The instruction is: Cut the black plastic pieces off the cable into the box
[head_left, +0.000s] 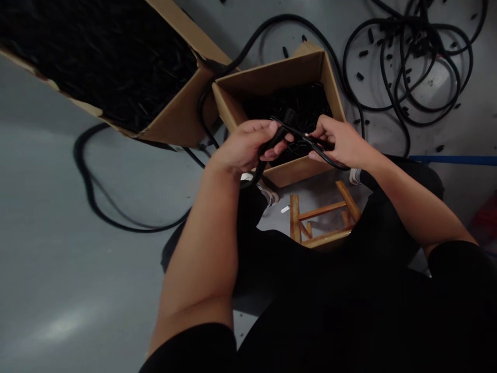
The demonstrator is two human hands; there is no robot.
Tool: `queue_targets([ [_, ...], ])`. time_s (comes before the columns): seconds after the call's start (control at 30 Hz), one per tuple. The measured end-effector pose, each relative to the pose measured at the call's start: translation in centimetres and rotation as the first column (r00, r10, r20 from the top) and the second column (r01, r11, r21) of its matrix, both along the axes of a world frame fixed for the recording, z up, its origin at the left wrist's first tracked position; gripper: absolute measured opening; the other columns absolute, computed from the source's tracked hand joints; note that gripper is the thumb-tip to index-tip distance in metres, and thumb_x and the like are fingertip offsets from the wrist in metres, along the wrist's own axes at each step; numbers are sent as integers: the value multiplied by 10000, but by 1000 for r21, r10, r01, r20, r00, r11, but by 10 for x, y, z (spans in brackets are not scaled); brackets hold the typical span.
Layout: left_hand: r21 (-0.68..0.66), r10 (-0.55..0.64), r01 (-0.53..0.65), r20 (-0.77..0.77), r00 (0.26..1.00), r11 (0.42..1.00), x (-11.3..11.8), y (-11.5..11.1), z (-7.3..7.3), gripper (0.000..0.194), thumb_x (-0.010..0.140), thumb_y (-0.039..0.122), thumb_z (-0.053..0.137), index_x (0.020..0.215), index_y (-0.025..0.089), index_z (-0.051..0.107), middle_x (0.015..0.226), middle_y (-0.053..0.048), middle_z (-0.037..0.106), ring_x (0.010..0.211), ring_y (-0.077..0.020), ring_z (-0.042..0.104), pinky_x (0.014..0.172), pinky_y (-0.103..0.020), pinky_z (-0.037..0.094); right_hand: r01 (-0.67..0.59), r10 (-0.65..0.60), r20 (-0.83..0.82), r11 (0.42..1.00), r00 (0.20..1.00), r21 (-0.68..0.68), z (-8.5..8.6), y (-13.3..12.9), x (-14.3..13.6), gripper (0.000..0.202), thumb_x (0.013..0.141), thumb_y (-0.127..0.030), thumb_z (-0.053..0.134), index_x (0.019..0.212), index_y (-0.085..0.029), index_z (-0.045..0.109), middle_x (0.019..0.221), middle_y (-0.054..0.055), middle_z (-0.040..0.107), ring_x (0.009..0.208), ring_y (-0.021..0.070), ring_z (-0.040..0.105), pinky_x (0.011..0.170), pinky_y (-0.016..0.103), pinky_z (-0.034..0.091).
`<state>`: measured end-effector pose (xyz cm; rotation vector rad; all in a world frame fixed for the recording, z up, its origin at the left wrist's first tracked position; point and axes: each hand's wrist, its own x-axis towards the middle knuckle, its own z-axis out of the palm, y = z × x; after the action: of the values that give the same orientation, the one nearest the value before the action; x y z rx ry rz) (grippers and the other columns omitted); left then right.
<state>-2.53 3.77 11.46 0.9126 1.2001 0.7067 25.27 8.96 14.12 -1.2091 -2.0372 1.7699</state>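
My left hand [248, 142] is closed round a thick black cable [277, 135]. The cable's end, which looks ribbed, points up and away past my fingers. In my right hand [341, 140] are black-handled scissors [320, 150], with fingers in or around the handle loops. The blades reach left across the cable near my left thumb; whether they stand apart is too dark to see. Both hands are above a cardboard box [267, 77] holding many small black pieces [310, 101].
A larger cardboard box [178, 111] full of black pieces stands at the upper left. Coiled black cable [396, 106] and scattered black bits lie on the grey floor at the upper right. A wooden stool [322, 211] stands between my legs. A blue bar [454, 159] is at the right.
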Motion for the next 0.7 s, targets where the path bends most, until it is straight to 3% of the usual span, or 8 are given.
queue_targets([
  [0.1,-67,-60,63,43,997,996,3,2,0,606,978,782,815,982,176,819,671,-52,583,476,-127,483,431,-266,366,-17,17,-10,1000,1000,-15,-1,1,0,427,871,-357,884,1167,-236,601,998,3,647,998,212,672,982,426,595],
  [0.23,-139,-126,155,199,972,978,19,0,3,686,794,852,934,872,197,747,626,3,480,456,-64,286,433,-236,200,-66,67,26,998,997,-6,1,1,0,443,871,-356,892,1181,-252,593,998,-4,642,982,219,655,991,450,594],
  [0.33,-143,-101,131,196,975,981,20,2,1,645,843,826,898,895,203,739,634,-1,473,470,-90,285,458,-273,216,-41,40,54,999,998,9,1,3,0,411,886,-389,892,1142,-252,601,994,-1,656,989,225,654,968,436,592],
  [0.43,-109,-38,52,126,991,993,9,8,-9,545,945,749,832,959,210,757,673,-22,522,494,-122,361,461,-296,277,-13,13,99,1000,995,2,0,7,3,376,904,-396,891,1121,-247,623,1015,16,691,1016,241,675,957,431,590],
  [0.5,-69,50,-47,49,998,996,2,12,-19,503,989,721,805,979,221,747,734,-49,609,550,-151,501,472,-302,392,-16,15,144,1000,989,6,-2,10,7,364,914,-377,884,1151,-244,642,1003,16,703,1008,243,681,961,433,583],
  [0.6,-3,186,-186,-72,980,983,-2,14,-33,476,1006,697,818,952,244,679,896,-99,757,825,-236,762,664,-345,649,-36,21,211,997,977,67,-5,14,9,393,913,-334,872,1232,-239,663,986,12,706,996,248,694,965,423,563],
  [0.7,14,235,-235,-62,970,972,3,14,-38,508,997,717,831,945,261,613,1088,-120,824,1077,-289,824,849,-412,740,-91,55,271,988,961,125,-2,14,8,414,904,-307,861,1273,-245,682,990,18,718,993,266,715,959,412,542],
])
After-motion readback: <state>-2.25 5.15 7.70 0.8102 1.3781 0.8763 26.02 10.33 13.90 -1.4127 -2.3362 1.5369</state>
